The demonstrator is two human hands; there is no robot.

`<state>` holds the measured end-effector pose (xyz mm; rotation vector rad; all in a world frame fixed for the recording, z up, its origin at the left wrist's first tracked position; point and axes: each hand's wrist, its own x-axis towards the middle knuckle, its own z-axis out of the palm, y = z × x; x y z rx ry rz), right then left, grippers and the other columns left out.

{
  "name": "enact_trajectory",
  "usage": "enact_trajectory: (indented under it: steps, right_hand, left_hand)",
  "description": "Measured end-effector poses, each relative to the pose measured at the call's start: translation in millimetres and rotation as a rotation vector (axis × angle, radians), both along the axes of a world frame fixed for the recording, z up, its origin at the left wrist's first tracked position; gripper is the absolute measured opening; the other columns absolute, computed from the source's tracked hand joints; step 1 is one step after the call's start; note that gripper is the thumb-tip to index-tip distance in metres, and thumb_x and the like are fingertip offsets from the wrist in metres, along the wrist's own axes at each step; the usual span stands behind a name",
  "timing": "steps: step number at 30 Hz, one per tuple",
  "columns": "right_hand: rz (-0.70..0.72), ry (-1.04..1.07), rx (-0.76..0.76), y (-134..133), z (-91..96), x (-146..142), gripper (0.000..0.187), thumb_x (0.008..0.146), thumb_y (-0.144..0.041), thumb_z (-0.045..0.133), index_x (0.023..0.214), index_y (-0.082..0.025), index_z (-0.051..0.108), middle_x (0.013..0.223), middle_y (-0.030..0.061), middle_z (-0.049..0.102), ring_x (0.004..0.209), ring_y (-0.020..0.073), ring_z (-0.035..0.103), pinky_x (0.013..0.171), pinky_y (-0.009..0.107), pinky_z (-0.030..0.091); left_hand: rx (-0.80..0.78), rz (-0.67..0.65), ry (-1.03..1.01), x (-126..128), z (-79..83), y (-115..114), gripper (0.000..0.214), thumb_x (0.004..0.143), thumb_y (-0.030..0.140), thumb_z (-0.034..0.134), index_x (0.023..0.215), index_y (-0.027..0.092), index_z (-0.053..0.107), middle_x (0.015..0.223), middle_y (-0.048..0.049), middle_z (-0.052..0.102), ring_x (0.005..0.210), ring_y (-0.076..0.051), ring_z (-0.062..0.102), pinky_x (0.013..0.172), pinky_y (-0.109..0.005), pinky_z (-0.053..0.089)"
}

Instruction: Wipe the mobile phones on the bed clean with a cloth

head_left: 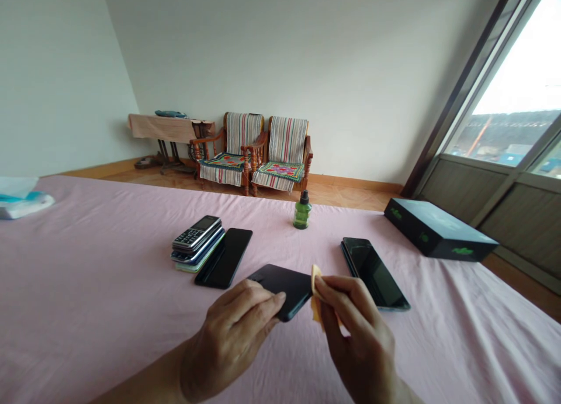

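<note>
My left hand (236,328) grips a dark smartphone (283,284) by its near edge, holding it tilted above the pink sheet (144,322). Pinched between the fingers of my right hand (359,322) is a folded yellow cloth (316,275), pressed against the phone's right end. Left of the held phone lies another black smartphone (225,258), beside a stack of phones topped by a keypad phone (197,233). To the right, partly behind my right hand, a large black phone (372,269) rests on top of another flat device.
A green spray bottle (302,211) stands near the far edge of the sheet. At the right is a black box (438,225) with green lettering. A tissue pack (26,202) lies far left. Two wooden armchairs (280,147) and a cloth-covered table (162,127) stand by the wall.
</note>
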<state>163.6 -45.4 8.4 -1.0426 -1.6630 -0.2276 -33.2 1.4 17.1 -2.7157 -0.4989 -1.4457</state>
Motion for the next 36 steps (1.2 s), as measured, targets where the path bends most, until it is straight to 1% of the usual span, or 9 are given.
enact_trajectory:
  steps: [4, 7, 11, 14, 16, 19, 24, 33, 36]
  right_hand:
    - [0.061, -0.062, 0.011, -14.2, -11.3, -19.1, 0.039, 0.086, 0.0, 0.051, 0.12, -0.015, 0.061, 0.098, 0.0103, 0.061, 0.088, 0.0157, 0.064, 0.074, 0.022, 0.057]
    - [0.096, -0.08, -0.015, -21.4, -13.4, -26.5, 0.038, 0.088, -0.003, 0.052, 0.122, -0.017, 0.06, 0.096, 0.0094, 0.063, 0.084, 0.0154, 0.064, 0.07, 0.021, 0.058]
    - [0.146, -0.117, -0.053, -13.4, -4.4, -12.6, 0.035, 0.088, -0.002, 0.05, 0.119, -0.016, 0.06, 0.097, 0.0093, 0.062, 0.084, 0.0145, 0.064, 0.072, 0.022, 0.057]
    - [0.034, -0.017, -0.055, -2.7, 3.7, 0.9, 0.03, 0.088, -0.003, 0.05, 0.111, -0.016, 0.063, 0.094, 0.0082, 0.06, 0.081, 0.0133, 0.064, 0.068, 0.02, 0.056]
    - [0.001, 0.05, -0.063, 0.6, 6.5, 4.6, 0.027, 0.088, -0.004, 0.051, 0.109, -0.016, 0.063, 0.092, 0.0073, 0.059, 0.077, 0.0123, 0.063, 0.063, 0.019, 0.055]
    - [0.026, 0.069, -0.052, -1.9, 5.7, 2.9, 0.027, 0.086, -0.002, 0.051, 0.107, -0.016, 0.062, 0.092, 0.0068, 0.059, 0.078, 0.0119, 0.063, 0.062, 0.018, 0.055]
    - [0.126, -0.038, -0.081, -8.8, -0.4, -3.6, 0.032, 0.085, 0.001, 0.048, 0.109, -0.017, 0.061, 0.095, 0.0073, 0.059, 0.082, 0.0128, 0.062, 0.069, 0.02, 0.054]
    - [0.156, -0.019, -0.138, -9.9, -1.6, -7.8, 0.027, 0.085, 0.0, 0.047, 0.102, -0.016, 0.06, 0.092, 0.0067, 0.059, 0.079, 0.0125, 0.062, 0.068, 0.02, 0.053]
    - [0.122, -0.052, -0.134, -9.8, -0.6, -5.6, 0.028, 0.085, 0.0, 0.047, 0.103, -0.016, 0.06, 0.092, 0.0071, 0.059, 0.079, 0.0138, 0.061, 0.068, 0.022, 0.053]
  left_hand:
    - [-0.01, -0.02, -0.01, 0.6, 0.2, -0.4, 0.026, 0.087, 0.0, 0.056, 0.111, 0.008, 0.062, 0.087, -0.0073, 0.064, 0.082, -0.018, 0.063, 0.074, -0.03, 0.056]
    - [-0.034, -0.04, 0.002, 1.4, 1.3, -0.7, 0.024, 0.088, 0.002, 0.055, 0.11, 0.01, 0.062, 0.088, -0.0073, 0.065, 0.081, -0.018, 0.063, 0.073, -0.03, 0.056]
    - [-0.02, -0.018, -0.013, 0.3, 1.3, 0.1, 0.026, 0.088, 0.002, 0.056, 0.111, 0.01, 0.062, 0.087, -0.007, 0.065, 0.082, -0.018, 0.063, 0.074, -0.029, 0.057]
    - [-0.002, 0.005, -0.008, -1.2, 1.1, 1.2, 0.024, 0.089, 0.003, 0.055, 0.11, 0.009, 0.062, 0.086, -0.0074, 0.064, 0.081, -0.017, 0.063, 0.073, -0.029, 0.056]
    - [-0.002, 0.007, -0.002, -1.7, 1.0, 1.8, 0.023, 0.089, 0.003, 0.055, 0.11, 0.008, 0.062, 0.086, -0.0078, 0.063, 0.08, -0.017, 0.062, 0.072, -0.029, 0.056]
    - [-0.01, -0.005, -0.014, -1.6, 0.4, 2.5, 0.023, 0.088, 0.002, 0.055, 0.11, 0.007, 0.062, 0.087, -0.0078, 0.062, 0.081, -0.017, 0.061, 0.073, -0.03, 0.055]
    - [-0.023, -0.015, -0.023, -1.0, -1.3, 2.8, 0.026, 0.087, -0.001, 0.056, 0.11, 0.008, 0.062, 0.088, -0.0075, 0.063, 0.083, -0.017, 0.061, 0.075, -0.03, 0.055]
    - [-0.001, 0.006, -0.017, 1.7, -0.8, 2.0, 0.025, 0.089, 0.002, 0.053, 0.111, 0.011, 0.061, 0.085, -0.0061, 0.064, 0.08, -0.017, 0.061, 0.072, -0.03, 0.057]
    - [-0.004, 0.005, -0.019, 2.1, -0.6, 2.1, 0.025, 0.089, 0.002, 0.053, 0.111, 0.011, 0.061, 0.086, -0.0064, 0.064, 0.081, -0.017, 0.061, 0.073, -0.031, 0.057]
